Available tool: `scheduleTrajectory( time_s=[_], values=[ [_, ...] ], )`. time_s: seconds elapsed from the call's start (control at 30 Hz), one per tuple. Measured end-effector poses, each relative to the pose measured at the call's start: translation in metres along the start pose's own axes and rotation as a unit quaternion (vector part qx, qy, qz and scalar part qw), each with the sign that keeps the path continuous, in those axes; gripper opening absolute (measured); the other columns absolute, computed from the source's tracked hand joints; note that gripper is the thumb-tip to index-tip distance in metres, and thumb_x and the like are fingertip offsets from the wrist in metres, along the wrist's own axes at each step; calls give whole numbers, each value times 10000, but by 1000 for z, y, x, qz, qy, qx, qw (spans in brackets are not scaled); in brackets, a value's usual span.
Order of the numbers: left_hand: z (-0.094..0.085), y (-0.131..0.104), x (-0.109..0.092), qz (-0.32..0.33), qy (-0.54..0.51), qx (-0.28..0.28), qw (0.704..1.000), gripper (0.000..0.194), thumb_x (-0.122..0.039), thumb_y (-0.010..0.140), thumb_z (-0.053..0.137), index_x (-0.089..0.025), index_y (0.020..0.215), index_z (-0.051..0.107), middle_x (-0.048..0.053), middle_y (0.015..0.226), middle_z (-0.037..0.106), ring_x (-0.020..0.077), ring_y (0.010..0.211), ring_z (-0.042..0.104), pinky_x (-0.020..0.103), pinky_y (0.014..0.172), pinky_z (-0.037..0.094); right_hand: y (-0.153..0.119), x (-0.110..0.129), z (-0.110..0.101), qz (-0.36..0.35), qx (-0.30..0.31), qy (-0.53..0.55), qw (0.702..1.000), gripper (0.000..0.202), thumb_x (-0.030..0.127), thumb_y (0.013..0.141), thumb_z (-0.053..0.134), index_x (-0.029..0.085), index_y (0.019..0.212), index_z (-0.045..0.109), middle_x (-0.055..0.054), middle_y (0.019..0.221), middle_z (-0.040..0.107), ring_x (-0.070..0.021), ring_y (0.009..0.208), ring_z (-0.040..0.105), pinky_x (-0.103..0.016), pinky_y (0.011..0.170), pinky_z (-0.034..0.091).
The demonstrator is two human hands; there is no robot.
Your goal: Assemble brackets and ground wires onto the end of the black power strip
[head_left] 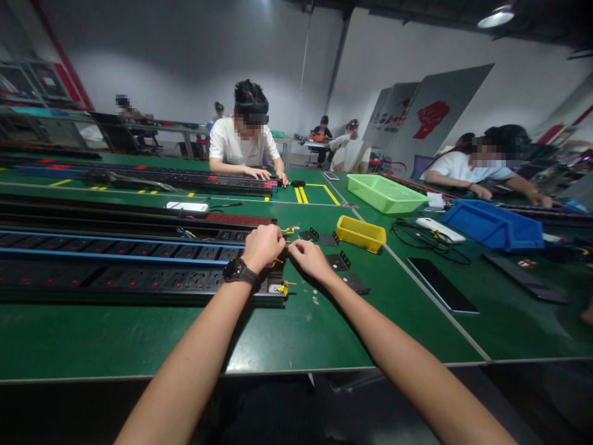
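Long black power strips (pixel 152 281) lie side by side on the green table, their right ends near my hands. My left hand (pixel 263 248), a dark watch on its wrist, rests over the end of the strip with blue edging (pixel 115 252), fingers closed. Just right of that end, my right hand (pixel 309 256) pinches with thumb and forefinger. What either hand grips is too small to make out. Yellow-green wire (pixel 282 288) sticks out of the nearest strip's end. Small black brackets (pixel 338 261) lie beside my right hand.
Beyond the brackets stand a yellow bin (pixel 361 235), a green basket (pixel 388 194) and a blue bin (pixel 493 225). A black cable (pixel 433 241) and a dark flat panel (pixel 441 285) lie at right. Co-workers sit opposite (pixel 245 145) and at far right (pixel 467 164).
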State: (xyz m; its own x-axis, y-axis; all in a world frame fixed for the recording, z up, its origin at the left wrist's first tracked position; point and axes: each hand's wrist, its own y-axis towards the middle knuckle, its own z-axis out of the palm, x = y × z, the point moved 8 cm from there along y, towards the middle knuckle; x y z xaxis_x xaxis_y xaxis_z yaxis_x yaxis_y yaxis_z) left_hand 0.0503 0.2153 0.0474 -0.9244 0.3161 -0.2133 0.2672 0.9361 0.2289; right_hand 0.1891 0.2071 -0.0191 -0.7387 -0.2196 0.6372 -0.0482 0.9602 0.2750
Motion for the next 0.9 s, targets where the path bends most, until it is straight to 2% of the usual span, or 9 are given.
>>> scheduleTrajectory(
  time_s=[0.57,0.9],
  values=[
    [2,0,5,-40,-9,7,999,289,-338,897,538,-269,1001,798,120,991,793,323,995,745,403,841,583,-1,1,1,6,4,-15,1000,314,372,971,488,228,873,749,-35,820,747,-192,768,643,-249,672,379],
    [3,-3,-5,31,3,7,999,290,-367,961,523,-272,1035,787,100,1013,789,279,1012,736,354,881,554,-1,-1,1,11,-13,-5,1000,312,350,982,498,220,865,756,-52,866,769,-197,807,665,-251,699,401]
  ],
)
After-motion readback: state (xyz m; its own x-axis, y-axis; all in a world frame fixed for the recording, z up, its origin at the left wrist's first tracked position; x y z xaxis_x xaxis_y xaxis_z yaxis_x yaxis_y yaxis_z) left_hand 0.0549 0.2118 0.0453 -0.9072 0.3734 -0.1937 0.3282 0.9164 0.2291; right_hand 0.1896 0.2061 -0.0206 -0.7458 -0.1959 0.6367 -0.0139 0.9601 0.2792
